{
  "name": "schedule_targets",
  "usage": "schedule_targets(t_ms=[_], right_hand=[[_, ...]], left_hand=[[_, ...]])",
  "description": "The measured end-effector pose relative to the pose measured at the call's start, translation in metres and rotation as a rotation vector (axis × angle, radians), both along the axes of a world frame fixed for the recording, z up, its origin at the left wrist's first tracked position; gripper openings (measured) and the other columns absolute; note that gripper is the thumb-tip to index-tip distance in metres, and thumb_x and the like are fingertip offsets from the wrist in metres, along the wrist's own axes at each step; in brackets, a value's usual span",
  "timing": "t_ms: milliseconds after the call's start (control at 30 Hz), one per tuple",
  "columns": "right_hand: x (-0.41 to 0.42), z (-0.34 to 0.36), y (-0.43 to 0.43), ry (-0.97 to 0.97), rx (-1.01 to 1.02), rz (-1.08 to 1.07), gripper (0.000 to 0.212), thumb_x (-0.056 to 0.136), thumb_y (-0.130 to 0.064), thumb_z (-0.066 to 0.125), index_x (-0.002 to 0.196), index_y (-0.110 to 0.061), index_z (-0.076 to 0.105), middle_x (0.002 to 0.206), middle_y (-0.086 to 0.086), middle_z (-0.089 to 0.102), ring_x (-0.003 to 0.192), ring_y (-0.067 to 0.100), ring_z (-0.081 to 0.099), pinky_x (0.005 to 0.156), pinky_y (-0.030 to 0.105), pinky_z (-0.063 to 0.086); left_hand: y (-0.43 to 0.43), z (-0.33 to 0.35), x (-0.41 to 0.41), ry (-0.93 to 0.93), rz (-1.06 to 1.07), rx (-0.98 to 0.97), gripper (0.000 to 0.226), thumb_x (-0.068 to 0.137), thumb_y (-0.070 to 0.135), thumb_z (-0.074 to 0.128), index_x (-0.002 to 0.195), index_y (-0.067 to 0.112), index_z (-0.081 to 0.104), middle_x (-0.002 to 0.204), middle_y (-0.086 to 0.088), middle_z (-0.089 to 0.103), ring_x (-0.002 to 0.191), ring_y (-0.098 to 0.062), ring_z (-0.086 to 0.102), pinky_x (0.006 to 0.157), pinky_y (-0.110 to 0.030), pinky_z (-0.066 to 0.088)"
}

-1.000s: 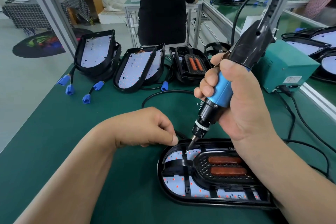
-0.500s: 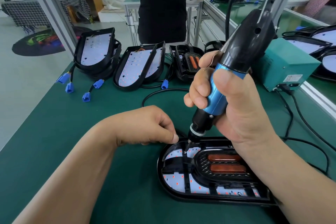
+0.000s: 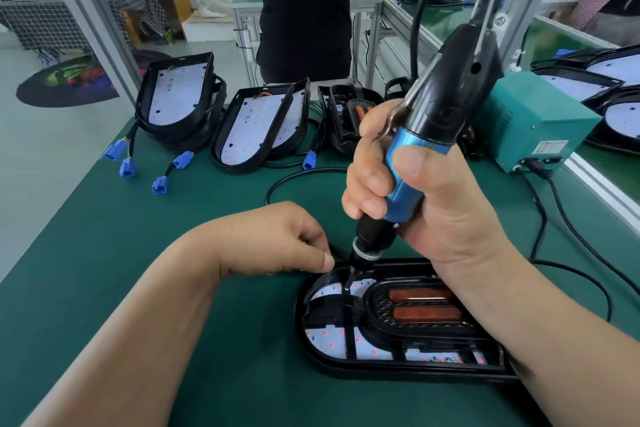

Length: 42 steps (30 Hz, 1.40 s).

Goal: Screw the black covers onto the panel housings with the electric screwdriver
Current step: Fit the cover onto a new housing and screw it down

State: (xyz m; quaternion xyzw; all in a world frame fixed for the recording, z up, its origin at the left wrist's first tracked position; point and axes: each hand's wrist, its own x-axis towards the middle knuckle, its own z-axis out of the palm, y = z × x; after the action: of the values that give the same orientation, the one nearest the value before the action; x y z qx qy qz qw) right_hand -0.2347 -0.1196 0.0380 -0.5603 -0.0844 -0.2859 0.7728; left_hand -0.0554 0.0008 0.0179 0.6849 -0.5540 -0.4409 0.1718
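**Q:** What is lying at the centre, and where?

**A:** An oval panel housing [image 3: 346, 362] is lying flat on the green mat [image 3: 138, 253], close in front of the wearer. A black cover [image 3: 377, 319] with two orange inserts is sitting inside the housing, and a white board dotted with red is showing through the cover's openings.

**Q:** What is happening to the housing?

**A:** The electric screwdriver [image 3: 405, 177], blue-bodied with a black upper part, is standing tilted over the housing's far left end. Its bit [image 3: 348, 282] is pressing down onto a cover strap there.

**Q:** How are the hands gripping?

**A:** The right hand [image 3: 440, 215] is wrapping fully round the screwdriver's blue barrel, with its thumb lying across the front. The left hand [image 3: 277, 239] is resting on the mat just left of the housing. Its fingers are curling under and its thumb tip is almost touching the housing's rim beside the bit. Whether that hand is holding anything cannot be told.

**Q:** What is lying beyond the housing?

**A:** A black cable [image 3: 294, 177] is looping on the mat just behind it. Farther behind, three further housings [image 3: 256, 128] are leaning in a row, and blue connectors [image 3: 128, 166] are trailing from them on the housing's far left. Behind and to the right of the housing a teal box [image 3: 530, 121] is sitting with a cord plugged into it. Beyond the row, a person in a black shirt [image 3: 304, 3] is standing at another bench.
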Motion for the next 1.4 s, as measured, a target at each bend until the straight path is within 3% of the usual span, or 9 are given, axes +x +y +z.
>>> schedule_targets(t_ms=[133,233,333,433,567,667,767,933,1400], right_hand=[[-0.003,-0.002,-0.003,-0.095,0.074,0.009,0.044,0.079,-0.027,0.083,0.112,-0.006,0.062,0.068,0.003,0.052,0.053,0.019,0.051,0.067,0.037,0.048],[-0.005,0.002,-0.008,-0.153,0.143,-0.098,0.039,0.079,-0.022,0.078,0.11,-0.006,0.06,0.068,0.002,0.053,0.054,0.018,0.049,0.067,0.035,0.048],[-0.008,0.004,-0.013,-0.194,0.278,-0.278,0.018,0.092,-0.017,0.057,0.108,-0.01,0.059,0.07,0.001,0.051,0.058,0.017,0.048,0.068,0.034,0.048],[-0.012,0.0,-0.021,-0.195,0.439,-0.427,0.012,0.097,-0.021,0.051,0.102,-0.013,0.059,0.073,0.001,0.048,0.062,0.017,0.047,0.071,0.034,0.048],[-0.016,-0.001,-0.034,-0.222,0.579,-0.564,0.01,0.099,-0.021,0.053,0.098,-0.012,0.058,0.074,0.002,0.048,0.063,0.018,0.047,0.073,0.035,0.049],[-0.019,0.0,-0.04,-0.268,0.618,-0.608,0.009,0.098,-0.02,0.056,0.097,-0.011,0.058,0.075,0.003,0.049,0.062,0.019,0.049,0.072,0.036,0.05],[-0.023,0.003,-0.044,-0.305,0.624,-0.63,0.01,0.098,-0.02,0.055,0.098,-0.011,0.058,0.075,0.003,0.049,0.063,0.019,0.05,0.074,0.037,0.051],[-0.026,0.004,-0.046,-0.316,0.627,-0.649,0.01,0.099,-0.02,0.056,0.097,-0.011,0.057,0.075,0.002,0.05,0.063,0.019,0.05,0.076,0.037,0.051],[-0.023,0.001,-0.044,-0.265,0.602,-0.642,0.008,0.097,-0.018,0.059,0.097,-0.01,0.059,0.075,0.004,0.049,0.063,0.019,0.05,0.074,0.037,0.05]], left_hand=[[0.0,0.0,0.001,0.029,0.004,-0.002,0.017,0.096,0.031,0.076,0.085,0.018,0.077,0.063,0.001,0.046,0.054,-0.014,0.037,0.049,-0.023,0.033],[0.0,-0.002,0.002,0.021,-0.003,-0.004,0.017,0.096,0.029,0.076,0.085,0.016,0.077,0.062,0.002,0.047,0.053,-0.013,0.037,0.049,-0.023,0.033],[0.0,-0.003,0.001,0.084,0.039,0.005,0.014,0.092,0.027,0.075,0.088,0.014,0.078,0.063,0.003,0.049,0.055,-0.012,0.038,0.049,-0.022,0.033],[-0.006,-0.008,-0.002,0.264,0.214,-0.078,0.02,0.094,0.017,0.063,0.101,0.009,0.08,0.075,-0.001,0.06,0.056,-0.008,0.043,0.049,-0.018,0.035],[-0.016,-0.014,-0.013,0.642,0.404,-0.173,0.021,0.104,-0.003,0.054,0.114,-0.001,0.072,0.084,-0.008,0.069,0.058,-0.007,0.046,0.046,-0.016,0.036],[-0.02,-0.018,-0.022,0.853,0.43,-0.236,0.012,0.105,-0.001,0.056,0.111,0.0,0.066,0.086,-0.01,0.068,0.059,-0.008,0.047,0.046,-0.016,0.035],[-0.023,-0.022,-0.029,0.962,0.406,-0.237,0.009,0.098,0.007,0.064,0.102,0.006,0.072,0.084,-0.008,0.066,0.058,-0.008,0.045,0.045,-0.015,0.032],[-0.025,-0.025,-0.036,1.022,0.402,-0.227,0.021,0.09,0.008,0.067,0.109,0.002,0.072,0.087,-0.008,0.068,0.058,-0.008,0.045,0.045,-0.014,0.031],[-0.024,-0.025,-0.034,0.949,0.372,-0.236,0.03,0.087,0.006,0.068,0.115,-0.003,0.068,0.087,-0.011,0.07,0.057,-0.008,0.047,0.046,-0.014,0.033]])
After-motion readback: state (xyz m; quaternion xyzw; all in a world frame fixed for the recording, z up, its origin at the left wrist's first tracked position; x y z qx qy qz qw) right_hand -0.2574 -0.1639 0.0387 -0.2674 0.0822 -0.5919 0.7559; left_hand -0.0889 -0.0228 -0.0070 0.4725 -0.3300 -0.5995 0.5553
